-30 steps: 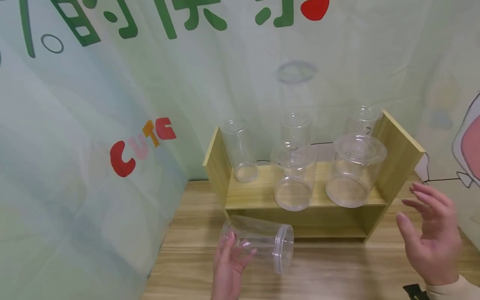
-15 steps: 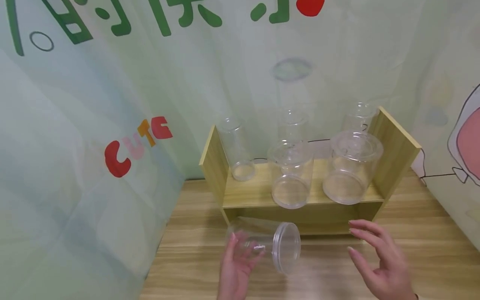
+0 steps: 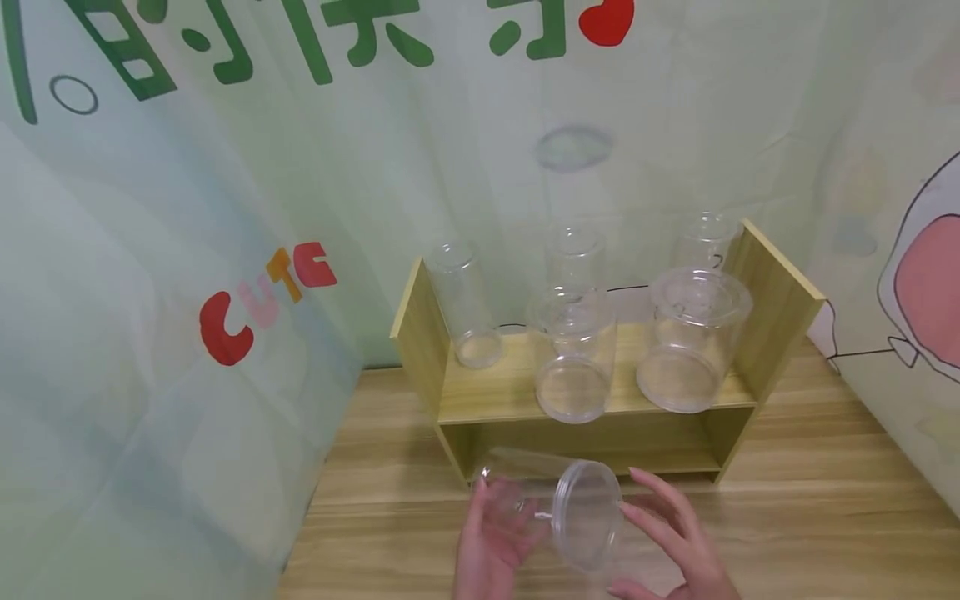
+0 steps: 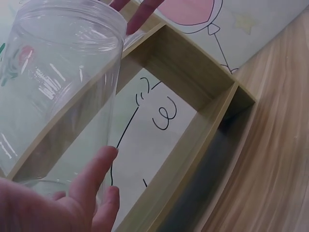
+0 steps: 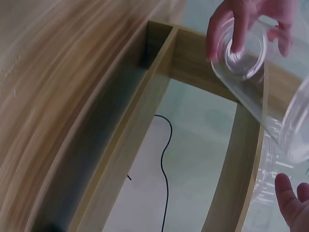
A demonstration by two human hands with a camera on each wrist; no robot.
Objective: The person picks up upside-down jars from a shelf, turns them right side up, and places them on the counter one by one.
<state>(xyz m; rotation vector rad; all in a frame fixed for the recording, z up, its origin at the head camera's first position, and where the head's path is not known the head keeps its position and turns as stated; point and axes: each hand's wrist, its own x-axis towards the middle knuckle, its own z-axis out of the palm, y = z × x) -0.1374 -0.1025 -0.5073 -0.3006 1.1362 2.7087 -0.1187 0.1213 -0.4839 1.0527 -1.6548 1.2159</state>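
Observation:
A clear plastic jar lies tilted on its side in front of the shelf, its round lid facing right. My left hand grips the jar near its base, the thumb and fingers spread around the wall, as the left wrist view also shows for the jar. Close to the lid's right edge is my right hand, fingers apart and gently curved. In the right wrist view a gap shows between the right hand's fingers and the jar; whether another fingertip touches the lid I cannot tell.
Behind the hands stands a wooden two-level shelf. On its upper board are several clear containers, among them a wide jar, another wide jar and a tall narrow one. A printed cloth hangs behind the wood-grain table.
My right hand has come in from the far right to the lid. The left hand and jar have shifted slightly right and down in view, the lid turning more toward the camera.

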